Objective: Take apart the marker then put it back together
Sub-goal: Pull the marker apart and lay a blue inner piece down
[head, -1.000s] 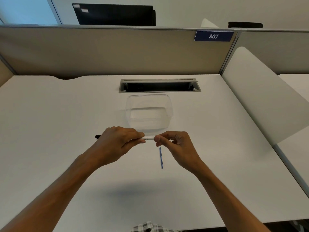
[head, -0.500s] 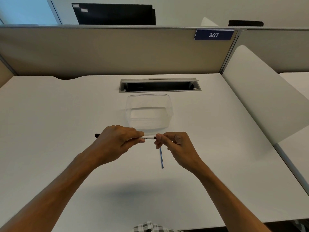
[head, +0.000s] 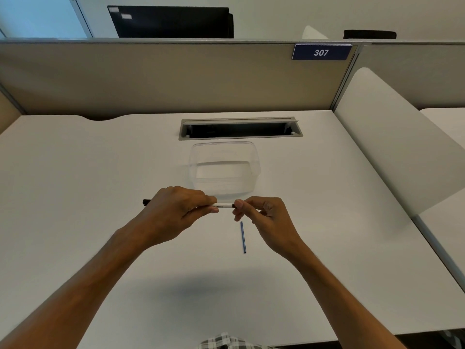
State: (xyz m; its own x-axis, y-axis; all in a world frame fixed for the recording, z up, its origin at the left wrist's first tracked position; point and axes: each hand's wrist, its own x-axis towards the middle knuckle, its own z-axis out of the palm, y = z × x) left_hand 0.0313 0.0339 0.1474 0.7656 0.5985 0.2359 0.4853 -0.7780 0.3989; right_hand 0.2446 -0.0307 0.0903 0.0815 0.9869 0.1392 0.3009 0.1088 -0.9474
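Nearest to me, a scrap of checked cloth [head: 226, 342] is showing at the bottom edge, and my two bare forearms are reaching out over the plain white desk [head: 75, 185]. Just beyond them, a thin blue rod [head: 243, 237], which I am taking for the marker's ink core, is lying loose on the desk below my right hand [head: 266, 222] and apart from it. It looks light and thin, so I am judging it will roll or bend if pinched carelessly; I would be lifting it near its middle.

Above that, I am holding the slim white plastic marker barrel with black ends [head: 224, 205] level over the desk. My left hand [head: 176, 212] is wrapping curled fingers [head: 210, 200] round its left half, with the black end poking out past the knuckles. My right hand is pinching the black right end with thumb and forefinger, the other fingers loosely curled behind.

The barrel looks stiff, smooth and very light. I am judging the printed white middle to be slippery, so the firm hold belongs there in the left hand, while the small end piece wants only a fingertip pinch and a straight pull or twist.

Farther off, a clear plastic tub [head: 224, 170] is standing beside a grey cable slot [head: 240, 127], then a beige partition [head: 151, 79] bearing a blue "307" plate [head: 321, 52].
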